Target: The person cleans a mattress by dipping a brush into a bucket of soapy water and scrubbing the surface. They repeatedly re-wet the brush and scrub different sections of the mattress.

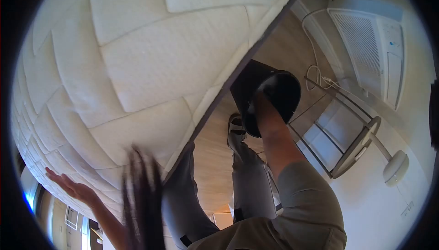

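Note:
Over the left and upper part of the head view spreads a quilted cream mattress (173, 58) with a dark edge band. My left hand (73, 189) is at its lower left, open, fingers stretched out against or close beside the quilted surface, holding nothing. On the other side, my right arm reaches down into a black bin (288, 92), round at its mouth and tilted in this view. My right hand (261, 101) is inside the bin's mouth, its fingers hidden in the dark interior. The bin stands beside the mattress edge, partly covered by it.
A small round side table (356, 149) with dark legs and a white lamp (395, 167) stands right of the bin. A white vented unit (366, 44) is by the wall, with a white cable (315, 69) nearby. My sandalled foot (235, 124) is close to the bin.

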Demonstrator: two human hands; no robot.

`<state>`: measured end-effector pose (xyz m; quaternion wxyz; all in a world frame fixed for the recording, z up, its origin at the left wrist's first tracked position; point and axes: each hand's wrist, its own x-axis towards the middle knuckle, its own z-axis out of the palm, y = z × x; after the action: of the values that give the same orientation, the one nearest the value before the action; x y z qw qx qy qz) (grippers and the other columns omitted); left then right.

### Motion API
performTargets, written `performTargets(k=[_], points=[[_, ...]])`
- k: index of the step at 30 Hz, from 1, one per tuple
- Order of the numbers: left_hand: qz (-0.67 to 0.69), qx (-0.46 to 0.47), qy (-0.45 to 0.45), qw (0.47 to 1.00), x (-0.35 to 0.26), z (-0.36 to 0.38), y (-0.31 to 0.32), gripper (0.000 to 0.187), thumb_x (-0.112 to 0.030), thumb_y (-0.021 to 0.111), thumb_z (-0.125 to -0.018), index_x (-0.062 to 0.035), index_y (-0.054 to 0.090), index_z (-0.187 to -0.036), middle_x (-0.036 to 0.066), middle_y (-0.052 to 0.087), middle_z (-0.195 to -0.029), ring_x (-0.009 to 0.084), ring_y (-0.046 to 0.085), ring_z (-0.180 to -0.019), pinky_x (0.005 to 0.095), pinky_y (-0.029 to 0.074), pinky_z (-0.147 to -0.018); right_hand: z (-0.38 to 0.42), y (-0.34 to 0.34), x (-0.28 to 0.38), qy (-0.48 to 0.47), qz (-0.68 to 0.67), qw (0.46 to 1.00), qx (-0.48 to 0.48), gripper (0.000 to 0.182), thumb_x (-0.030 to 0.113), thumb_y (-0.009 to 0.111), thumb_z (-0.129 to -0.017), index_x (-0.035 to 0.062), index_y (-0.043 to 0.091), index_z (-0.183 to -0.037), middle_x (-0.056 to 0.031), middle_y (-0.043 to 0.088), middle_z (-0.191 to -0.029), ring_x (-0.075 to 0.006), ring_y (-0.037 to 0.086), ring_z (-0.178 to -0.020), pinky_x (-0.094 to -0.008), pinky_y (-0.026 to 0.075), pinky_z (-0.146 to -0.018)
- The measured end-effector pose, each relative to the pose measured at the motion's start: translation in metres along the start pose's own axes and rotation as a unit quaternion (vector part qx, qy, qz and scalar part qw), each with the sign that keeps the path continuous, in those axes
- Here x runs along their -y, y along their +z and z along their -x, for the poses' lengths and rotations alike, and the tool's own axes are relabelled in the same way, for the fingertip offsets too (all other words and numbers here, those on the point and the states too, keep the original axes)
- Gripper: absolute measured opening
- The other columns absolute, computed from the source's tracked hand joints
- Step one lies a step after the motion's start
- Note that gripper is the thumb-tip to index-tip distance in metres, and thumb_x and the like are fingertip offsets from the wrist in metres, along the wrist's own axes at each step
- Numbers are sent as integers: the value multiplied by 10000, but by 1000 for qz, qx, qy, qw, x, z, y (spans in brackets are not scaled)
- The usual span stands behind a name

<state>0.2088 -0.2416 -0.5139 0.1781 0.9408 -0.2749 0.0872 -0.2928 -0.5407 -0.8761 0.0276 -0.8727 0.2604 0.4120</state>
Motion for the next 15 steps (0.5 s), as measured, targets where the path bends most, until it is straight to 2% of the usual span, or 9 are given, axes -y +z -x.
performTargets(k=[2, 4, 5, 7, 8, 9, 11, 13, 15], points=[[4, -2, 14, 1000, -13, -7, -3, 544, -358, 279, -942, -60, 201, -1390, 128, 266, -1423, 279, 217, -1328, 436, 150, -1084, -8, 10, 14, -5, -19, 1000, -8, 206, 152, 458, -818, 119, 623, -701, -74, 586, -716, -228, 584, -685, -354, 480, -608], [-19, 9, 96, 995, -32, -19, -11, 540, -375, 280, -934, -69, 248, -1378, 120, 313, -1402, 276, 252, -1316, 448, 166, -1081, -10, 2, 12, -26, -39, 999, -19, 204, 142, 462, -812, 117, 616, -681, -72, 572, -685, -230, 576, -657, -354, 478, -595], [-13, 7, 91, 996, -49, -22, -14, 540, -375, 280, -934, -69, 248, -1378, 120, 313, -1402, 276, 252, -1316, 448, 166, -1081, -4, -6, 10, -41, -54, 997, -25, 203, 137, 465, -809, 116, 613, -672, -71, 564, -669, -231, 572, -643, -355, 477, -589], [168, 37, 104, 980, -83, -31, -28, 513, -372, 268, -935, -69, 335, -1344, 129, 368, -1368, 278, 285, -1301, 452, 184, -1076, 14, -32, 4, -81, -73, 994, -30, 204, 127, 469, -803, 115, 606, -652, -69, 550, -638, -234, 564, -615, -355, 475, -576], [183, 78, 123, 972, -92, -38, -40, 507, -390, 277, -929, -67, 431, -1288, 165, 387, -1345, 306, 286, -1296, 473, 220, -1061, 26, -47, 0, -111, -83, 990, -35, 205, 122, 472, -800, 114, 603, -643, -68, 542, -623, -235, 560, -601, -355, 474, -569], [192, 69, 120, 972, -102, -41, -54, 507, -390, 277, -929, -67, 431, -1288, 165, 387, -1345, 306, 286, -1296, 473, 220, -1061, 42, -62, -4, -139, -96, 985, -38, 207, 116, 474, -797, 113, 599, -633, -68, 535, -607, -236, 556, -587, -355, 473, -563], [267, 220, 161, 924, -156, -46, -92, 488, -370, 281, -927, -57, 502, -1230, 194, 397, -1329, 334, 291, -1288, 470, 252, -1044, 72, -94, -11, -192, -111, 974, -55, 211, 106, 478, -791, 112, 592, -614, -66, 521, -576, -238, 547, -558, -356, 471, -550], [232, 343, 182, 892, -214, -56, -153, 597, -478, 379, -887, 17, 513, -1191, 224, 446, -1274, 329, 431, -1192, 436, 343, -995, 100, -122, -18, -237, -113, 961, -82, 217, 96, 483, -785, 110, 585, -594, -64, 506, -545, -240, 539, -530, -356, 469, -537], [296, 470, 103, 826, -261, -50, -231, 665, -526, 566, -761, 34, 558, -1120, 219, 490, -1226, 357, 501, -1110, 420, 421, -917, 124, -141, -24, -275, -112, 946, -131, 225, 86, 488, -779, 109, 579, -575, -62, 491, -514, -243, 531, -502, -356, 467, -525]])
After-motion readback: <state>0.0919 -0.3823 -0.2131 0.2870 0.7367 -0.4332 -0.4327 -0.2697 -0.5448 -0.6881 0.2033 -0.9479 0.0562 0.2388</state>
